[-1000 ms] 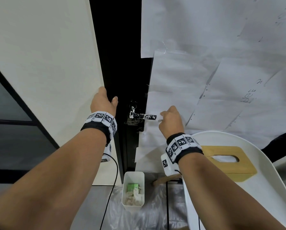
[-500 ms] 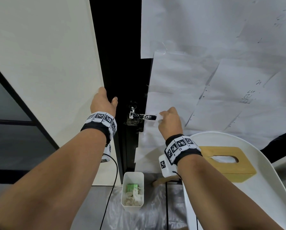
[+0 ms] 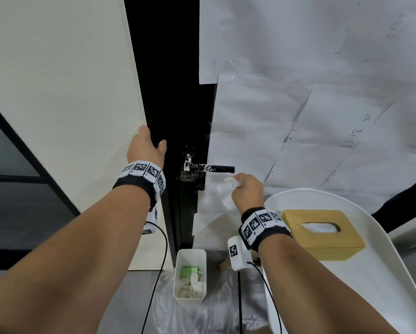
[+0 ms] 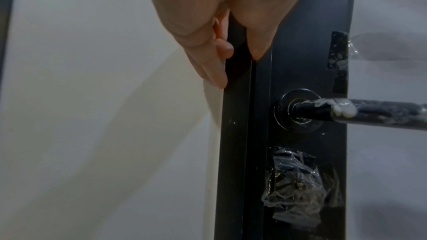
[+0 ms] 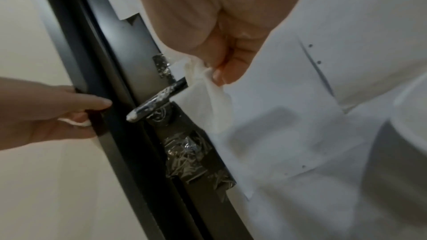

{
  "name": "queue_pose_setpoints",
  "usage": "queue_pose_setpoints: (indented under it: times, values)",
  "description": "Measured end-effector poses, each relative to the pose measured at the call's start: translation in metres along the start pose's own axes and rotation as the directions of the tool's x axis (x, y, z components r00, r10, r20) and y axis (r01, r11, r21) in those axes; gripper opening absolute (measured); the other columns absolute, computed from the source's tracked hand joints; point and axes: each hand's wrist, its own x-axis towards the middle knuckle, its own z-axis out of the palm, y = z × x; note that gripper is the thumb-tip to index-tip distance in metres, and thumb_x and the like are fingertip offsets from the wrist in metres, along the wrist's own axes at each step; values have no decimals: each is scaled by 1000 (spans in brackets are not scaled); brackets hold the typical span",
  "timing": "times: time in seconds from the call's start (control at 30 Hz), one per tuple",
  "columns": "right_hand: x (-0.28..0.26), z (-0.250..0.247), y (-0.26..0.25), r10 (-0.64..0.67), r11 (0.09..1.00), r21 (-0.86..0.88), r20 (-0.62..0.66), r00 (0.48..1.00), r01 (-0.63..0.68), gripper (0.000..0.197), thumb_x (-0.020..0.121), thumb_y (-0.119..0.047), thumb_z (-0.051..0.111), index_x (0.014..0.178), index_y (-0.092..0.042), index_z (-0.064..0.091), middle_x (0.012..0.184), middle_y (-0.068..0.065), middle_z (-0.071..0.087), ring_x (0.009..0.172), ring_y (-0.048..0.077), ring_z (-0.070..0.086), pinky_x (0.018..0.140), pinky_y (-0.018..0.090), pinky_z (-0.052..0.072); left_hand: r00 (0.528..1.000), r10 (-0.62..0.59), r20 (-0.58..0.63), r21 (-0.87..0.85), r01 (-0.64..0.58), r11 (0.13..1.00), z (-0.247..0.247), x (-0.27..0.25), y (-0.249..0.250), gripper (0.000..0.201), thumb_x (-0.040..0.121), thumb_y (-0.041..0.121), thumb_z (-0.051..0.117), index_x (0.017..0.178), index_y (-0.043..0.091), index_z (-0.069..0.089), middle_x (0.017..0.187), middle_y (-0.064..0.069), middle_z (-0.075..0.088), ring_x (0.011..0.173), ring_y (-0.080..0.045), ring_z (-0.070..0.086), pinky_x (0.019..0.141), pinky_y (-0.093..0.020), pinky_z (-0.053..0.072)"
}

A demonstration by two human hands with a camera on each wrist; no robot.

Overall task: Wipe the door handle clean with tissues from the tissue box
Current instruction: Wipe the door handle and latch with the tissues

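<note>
The black lever door handle (image 3: 209, 168) juts from the dark door, smeared with white near its base (image 4: 342, 109) and along its bar (image 5: 159, 99). My right hand (image 3: 246, 189) pinches a white tissue (image 3: 227, 192) just below and right of the handle's free end; the tissue (image 5: 208, 87) hangs from my fingers beside the lever tip, apart from it. My left hand (image 3: 145, 147) grips the black door edge (image 4: 238, 61), fingers curled round it and thumb on the front face. A wooden tissue box (image 3: 322, 233) sits on the white tray at the right.
White paper sheets (image 3: 298, 104) cover the door to the right of the handle. Crumpled clear tape (image 4: 298, 185) covers the lock below the lever. A white bin (image 3: 190, 277) with used tissues stands on the floor below. The white tray (image 3: 395, 273) is at my right.
My right hand has come off the lever's free end, dropping slightly down and right with the tissue. The left hand stays on the door edge.
</note>
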Motion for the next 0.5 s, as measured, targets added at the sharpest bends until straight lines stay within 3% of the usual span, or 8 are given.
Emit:
queue_pose_setpoints:
  times: [0.13, 0.27, 0.37, 0.5]
  values:
    - [13, -7, 3, 138, 988, 68, -25, 990, -136, 43, 76, 8, 45, 110, -7, 66, 109, 17, 67, 105, 32, 60, 89, 28, 46, 1000, -1, 2, -8, 1, 1000, 1, 0, 0, 28, 89, 28, 61, 90, 10, 40, 79, -10, 51, 68, -30, 49, 59, -34, 35]
    - [22, -9, -4, 199, 967, 171, -53, 979, -188, 41, 77, 5, 46, 108, -9, 69, 110, 15, 67, 106, 29, 60, 92, 27, 47, 1000, -1, 6, -17, 1, 1000, 2, 0, -1, 28, 89, 28, 62, 93, 8, 42, 80, -10, 53, 69, -30, 50, 59, -34, 36]
    - [24, -8, -11, 166, 967, 201, -26, 986, -157, 31, 81, -3, 53, 105, -9, 71, 105, 15, 70, 103, 29, 62, 94, 32, 49, 1000, -4, 7, -5, 4, 1000, 1, 0, -1, 29, 90, 28, 61, 90, 10, 39, 80, -9, 51, 68, -29, 49, 58, -33, 34]
    - [17, -2, -7, 223, 954, 188, 81, 971, -235, 31, 81, -2, 54, 108, -3, 69, 107, 17, 70, 108, 29, 63, 100, 35, 48, 1000, -5, 2, 1, 5, 1000, 0, -1, 0, 29, 90, 28, 61, 88, 11, 37, 80, -9, 50, 67, -28, 47, 58, -33, 32]
